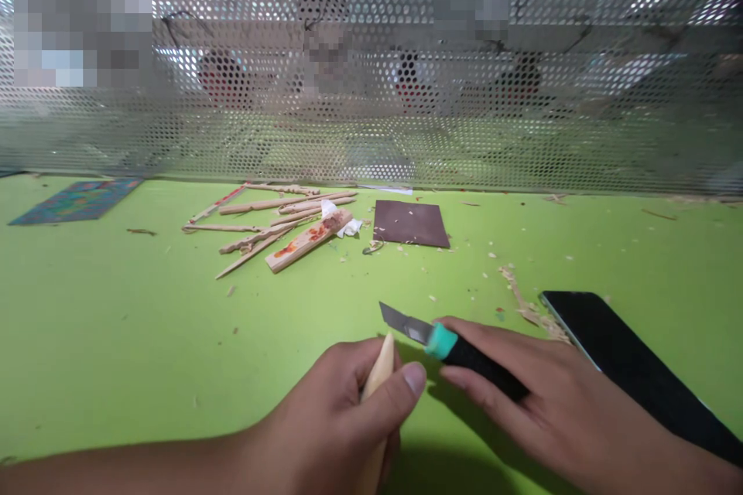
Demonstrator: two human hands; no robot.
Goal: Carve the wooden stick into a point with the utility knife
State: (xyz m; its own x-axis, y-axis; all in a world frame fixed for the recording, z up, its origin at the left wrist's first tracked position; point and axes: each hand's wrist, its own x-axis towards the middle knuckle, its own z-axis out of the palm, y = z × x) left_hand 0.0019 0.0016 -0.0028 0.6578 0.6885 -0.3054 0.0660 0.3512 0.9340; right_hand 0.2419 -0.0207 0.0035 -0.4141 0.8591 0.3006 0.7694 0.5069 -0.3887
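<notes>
My left hand (348,410) is closed around a pale wooden stick (380,370), whose whittled, pointed tip sticks up between thumb and fingers. The stick's lower part runs down out of the picture. In my right hand (539,402) is a utility knife (453,344) with a black handle and a teal collar. Its bare blade points left, just above and apart from the stick's tip. A dark phone (627,363) lies on the green table beside and partly behind my right hand.
Several carved wooden sticks (261,205) and a stained wood block (307,241) lie at the back left, by crumpled white tissue (350,227). Brown sandpaper (411,223) lies near the middle, a patterned sheet (78,199) far left. Wood shavings (522,302) are scattered. A perforated metal screen (371,124) borders the back.
</notes>
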